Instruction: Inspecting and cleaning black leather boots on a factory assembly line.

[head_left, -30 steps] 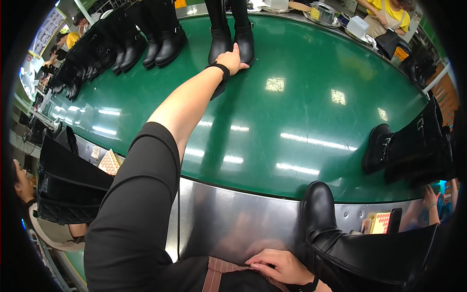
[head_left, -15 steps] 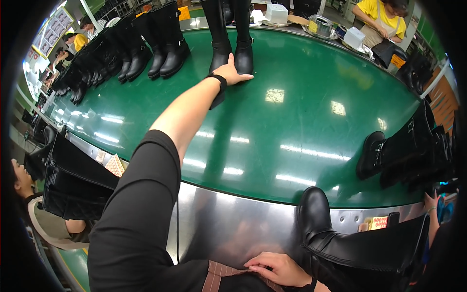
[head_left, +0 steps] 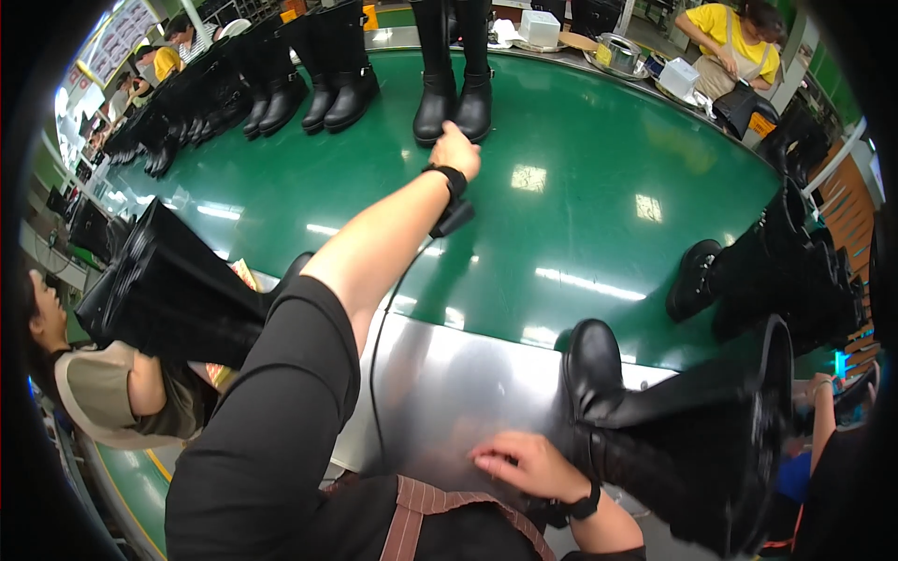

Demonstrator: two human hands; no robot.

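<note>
My left hand (head_left: 456,155) is stretched far across the green work surface (head_left: 599,187). It is just in front of the toes of two tall black boots (head_left: 475,105), which stand upright side by side. Its fingers are curled in, with no object showing in them; the palm side is hidden. Low in front of my body, over the metal ledge (head_left: 430,374), my right hand (head_left: 533,466) is open, fingers loosely bent and holding nothing. Right beside it lies a tall black boot (head_left: 594,374) on its side, toe at the ledge and shaft pointing right.
Rows of black boots (head_left: 348,98) stand at far left. More buckled boots (head_left: 739,271) lie at the right edge. Another tall boot (head_left: 178,290) is near a person (head_left: 122,383) at left. A person in yellow (head_left: 739,47) works beyond white boxes (head_left: 541,30).
My left hand has come back slightly from the boots, its spread fingers now curled. My right hand has lifted off the brown apron and moved forward over the ledge. The view has shifted.
</note>
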